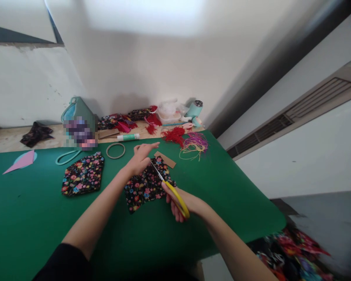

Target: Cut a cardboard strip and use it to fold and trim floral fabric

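A pair of scissors point(175, 195) with yellow handles is in my right hand point(177, 203), its fingers closed round the loops. The blades point up and left over a piece of black floral fabric point(148, 189), their tip close to my left hand. My left hand point(140, 158) is at the fabric's upper edge, with fingers stretched to the right and nothing visible between them. Just beyond the fabric lies a brown cardboard strip point(165, 159). Whether the blades are apart is hard to see.
Folded floral fabric point(83, 175) lies left on the green tabletop point(228, 195), near a ring point(115, 150) and a glue stick point(128, 137). Red threads point(174, 134) and purple-yellow threads point(195, 142) are at the back right. A teal pouch point(82, 107) stands by the wall.
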### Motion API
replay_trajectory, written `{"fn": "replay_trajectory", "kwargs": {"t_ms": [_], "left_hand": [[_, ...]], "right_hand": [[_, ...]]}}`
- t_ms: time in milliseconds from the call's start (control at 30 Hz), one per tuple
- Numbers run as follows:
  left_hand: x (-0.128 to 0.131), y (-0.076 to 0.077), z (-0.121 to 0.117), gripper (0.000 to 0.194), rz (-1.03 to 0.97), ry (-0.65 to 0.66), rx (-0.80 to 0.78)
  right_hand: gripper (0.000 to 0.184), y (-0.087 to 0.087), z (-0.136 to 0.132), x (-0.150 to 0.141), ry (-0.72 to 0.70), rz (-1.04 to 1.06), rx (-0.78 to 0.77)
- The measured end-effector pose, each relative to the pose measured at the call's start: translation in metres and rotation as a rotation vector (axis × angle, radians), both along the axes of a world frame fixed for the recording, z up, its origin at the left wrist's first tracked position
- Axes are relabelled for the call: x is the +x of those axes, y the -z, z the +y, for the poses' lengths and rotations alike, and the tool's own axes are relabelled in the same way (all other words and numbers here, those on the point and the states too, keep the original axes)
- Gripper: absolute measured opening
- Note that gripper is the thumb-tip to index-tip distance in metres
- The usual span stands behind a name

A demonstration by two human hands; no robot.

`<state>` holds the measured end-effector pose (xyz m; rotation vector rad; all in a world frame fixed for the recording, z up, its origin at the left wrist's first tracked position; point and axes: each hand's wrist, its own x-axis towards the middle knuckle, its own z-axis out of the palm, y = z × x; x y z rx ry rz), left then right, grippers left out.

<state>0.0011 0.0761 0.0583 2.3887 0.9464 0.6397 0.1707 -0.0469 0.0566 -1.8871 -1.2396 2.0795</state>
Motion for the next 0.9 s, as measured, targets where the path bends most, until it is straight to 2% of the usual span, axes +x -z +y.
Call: {"fn": "replay_trajectory", "kwargs": {"t_ms": [67, 100, 167, 267, 400, 900], "left_hand": [[-0.01, 0.01, -0.02, 0.057, -0.141, -0.269, 0.055], [-0.014, 0.015, -0.03, 0.049, -0.14, -0.322, 0.069], [-0.02, 0.028, -0.046, 0.041, -0.063, -0.246, 0.082], [-0.023, 0.044, -0.058, 0.045, 0.056, -0.139, 0.13], [-0.02, 0.055, -0.059, 0.049, 0.139, -0.128, 0.18], [-0.02, 0.059, -0.058, 0.05, 0.162, -0.125, 0.241]], "right_hand": [[0.059, 0.0, 0.0, 0.0, 0.015, 0.001, -0.006], [0.059, 0.0, 0.0, 0.0, 0.019, 0.004, -0.014], [0.06, 0.0, 0.0, -0.001, 0.019, 0.007, -0.029], [0.06, 0.0, 0.001, -0.001, -0.003, 0.001, -0.032], [0.06, -0.001, 0.001, 0.0, -0.015, 0.007, -0.01], [0.061, -0.014, 0.002, -0.004, 0.007, -0.02, -0.044]]}}
